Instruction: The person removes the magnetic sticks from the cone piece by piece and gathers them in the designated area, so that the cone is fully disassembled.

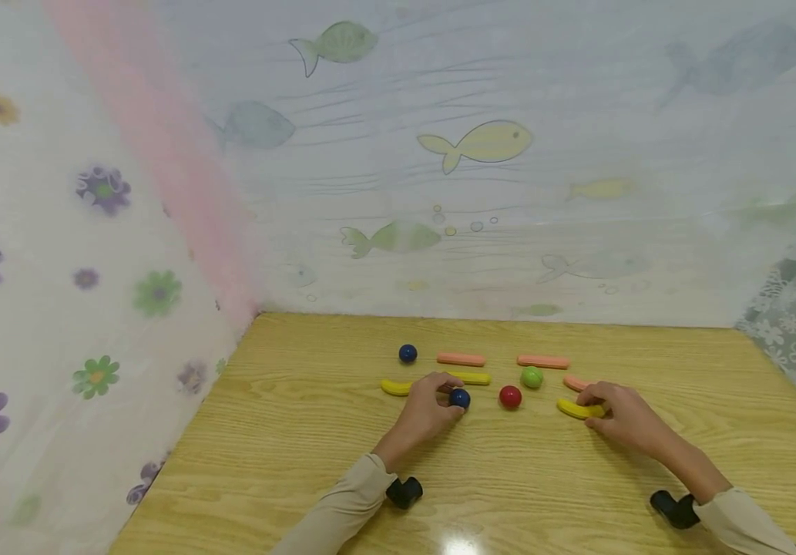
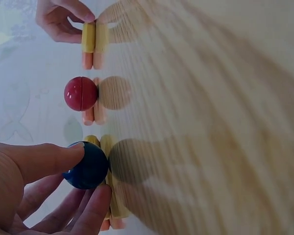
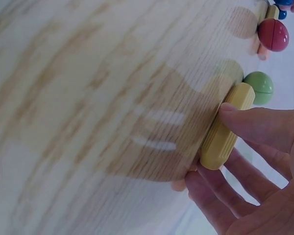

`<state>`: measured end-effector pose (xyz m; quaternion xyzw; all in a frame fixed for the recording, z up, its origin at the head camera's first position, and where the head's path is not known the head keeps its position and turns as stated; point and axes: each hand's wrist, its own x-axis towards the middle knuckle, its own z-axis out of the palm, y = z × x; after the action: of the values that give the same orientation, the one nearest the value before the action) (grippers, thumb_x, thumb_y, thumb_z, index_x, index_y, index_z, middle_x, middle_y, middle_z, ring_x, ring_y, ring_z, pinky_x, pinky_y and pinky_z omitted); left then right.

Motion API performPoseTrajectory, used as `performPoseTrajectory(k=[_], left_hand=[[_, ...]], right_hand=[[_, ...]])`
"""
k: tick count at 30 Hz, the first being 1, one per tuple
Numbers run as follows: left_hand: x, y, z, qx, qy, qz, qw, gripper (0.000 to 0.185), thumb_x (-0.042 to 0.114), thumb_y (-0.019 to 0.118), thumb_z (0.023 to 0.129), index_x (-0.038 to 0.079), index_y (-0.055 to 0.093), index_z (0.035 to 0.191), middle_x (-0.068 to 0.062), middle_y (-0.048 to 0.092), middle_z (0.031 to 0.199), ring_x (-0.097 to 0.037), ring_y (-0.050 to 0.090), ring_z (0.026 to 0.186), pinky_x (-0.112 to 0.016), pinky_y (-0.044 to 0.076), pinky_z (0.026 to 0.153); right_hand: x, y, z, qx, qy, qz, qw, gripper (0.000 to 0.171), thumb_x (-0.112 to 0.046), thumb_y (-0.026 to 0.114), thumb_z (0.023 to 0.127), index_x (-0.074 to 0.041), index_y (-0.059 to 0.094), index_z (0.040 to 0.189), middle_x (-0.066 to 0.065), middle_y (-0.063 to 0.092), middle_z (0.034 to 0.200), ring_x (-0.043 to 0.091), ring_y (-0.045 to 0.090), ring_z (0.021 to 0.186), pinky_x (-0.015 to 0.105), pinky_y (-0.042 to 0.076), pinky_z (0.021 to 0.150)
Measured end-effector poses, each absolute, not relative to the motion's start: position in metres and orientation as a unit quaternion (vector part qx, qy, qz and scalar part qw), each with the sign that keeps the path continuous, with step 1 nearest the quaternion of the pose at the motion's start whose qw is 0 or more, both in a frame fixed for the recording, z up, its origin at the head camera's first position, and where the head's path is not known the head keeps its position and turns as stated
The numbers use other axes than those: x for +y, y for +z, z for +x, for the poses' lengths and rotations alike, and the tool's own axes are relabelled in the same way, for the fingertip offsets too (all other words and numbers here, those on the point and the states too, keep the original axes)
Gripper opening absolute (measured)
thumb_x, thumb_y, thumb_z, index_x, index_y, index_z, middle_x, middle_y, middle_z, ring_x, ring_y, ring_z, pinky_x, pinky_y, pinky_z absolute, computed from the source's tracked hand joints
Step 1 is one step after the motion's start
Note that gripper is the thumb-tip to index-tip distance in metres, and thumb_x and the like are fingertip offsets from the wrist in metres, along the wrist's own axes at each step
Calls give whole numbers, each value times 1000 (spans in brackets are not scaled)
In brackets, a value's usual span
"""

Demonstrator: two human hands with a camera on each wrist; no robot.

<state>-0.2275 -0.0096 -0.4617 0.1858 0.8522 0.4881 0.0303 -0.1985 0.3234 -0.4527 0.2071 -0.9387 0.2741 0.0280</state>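
Two hands on the wooden worktop (image 1: 300,432) — blue ball (image 1: 459,398) pinched by left hand (image 1: 425,412), yellow stick (image 1: 578,409) gripped by right hand (image 1: 623,420), red ball (image 1: 510,397) between them.

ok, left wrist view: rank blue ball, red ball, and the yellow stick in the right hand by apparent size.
1. blue ball, largest, but nearest the camera, so true size unsure.
2. red ball, slightly smaller, farther off; the two may match.
3. yellow stick, smallest as seen, farthest away and partly hidden by the right hand.

From head height we look down the table (image 1: 300,432); our wrist views sit close, sharing the red ball (image 2: 81,93).
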Motion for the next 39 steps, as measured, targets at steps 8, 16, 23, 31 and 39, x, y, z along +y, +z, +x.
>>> performPoseTrajectory(k=[8,16,23,31,39], left_hand=[[-12,-460,-225,854,484,191,30,33,3,73,82,6,64,114,-8,59,114,-24,59,104,-28,51,81],[-9,-462,-227,854,477,205,35,29,1,73,81,5,66,109,-6,62,110,-19,61,99,-27,51,80],[-2,-462,-231,864,460,204,23,29,1,72,82,6,67,110,-5,62,112,-20,60,101,-28,51,81],[-3,-459,-229,864,462,201,16,30,-1,73,80,8,67,108,-6,62,110,-22,62,99,-25,52,77],[-5,-459,-228,867,454,204,11,29,1,73,80,8,67,108,-6,62,110,-22,61,99,-25,52,76]], right_hand=[[324,-449,-199,-937,268,220,32,22,1,75,75,-7,66,94,4,65,93,26,62,83,33,53,66],[326,-451,-200,-937,265,224,35,23,2,76,74,-7,66,94,4,65,92,25,62,83,32,53,66],[326,-452,-200,-936,269,222,35,23,2,75,74,-7,66,94,4,65,92,24,62,82,32,53,66],[325,-451,-200,-936,271,222,30,23,2,75,74,-7,66,94,4,65,92,25,63,82,32,53,66],[324,-452,-201,-937,269,221,32,23,2,75,74,-7,66,94,4,65,92,25,63,82,32,53,66]])
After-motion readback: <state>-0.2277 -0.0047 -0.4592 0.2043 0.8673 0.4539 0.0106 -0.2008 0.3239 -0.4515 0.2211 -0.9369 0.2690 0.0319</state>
